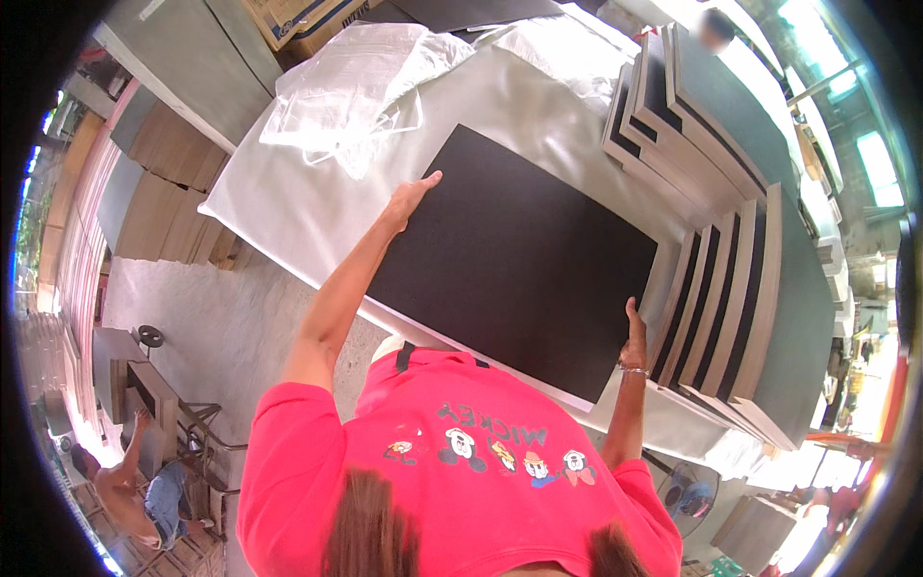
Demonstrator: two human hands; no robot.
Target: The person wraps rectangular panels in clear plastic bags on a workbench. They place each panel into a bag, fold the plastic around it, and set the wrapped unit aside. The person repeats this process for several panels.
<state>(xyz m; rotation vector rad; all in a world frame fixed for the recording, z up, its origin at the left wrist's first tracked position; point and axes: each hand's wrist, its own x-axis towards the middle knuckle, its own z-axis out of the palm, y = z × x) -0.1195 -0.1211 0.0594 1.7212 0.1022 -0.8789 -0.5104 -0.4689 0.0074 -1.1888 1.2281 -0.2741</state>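
A large rectangular black panel [519, 264] lies tilted at an angle across the near side of a table covered in pale sheeting [317, 197]. My left hand [413, 200] grips its left edge, the thumb on top and the other fingers mostly hidden beneath. At the panel's right edge, my right hand [635, 337] holds on with the thumb pointing up, its fingers largely out of sight. A bracelet circles my right wrist. Just right of that hand stands a row of dark-faced boards [726, 303] with pale edges.
Behind that row rise more stacked boards [687, 149]. Crumpled clear plastic [356, 91] covers the table's far left, near a cardboard box [298, 19]. Brown board stacks [173, 216] stand on the left floor. Another person [144, 490] works at lower left; a fan [687, 495] is at lower right.
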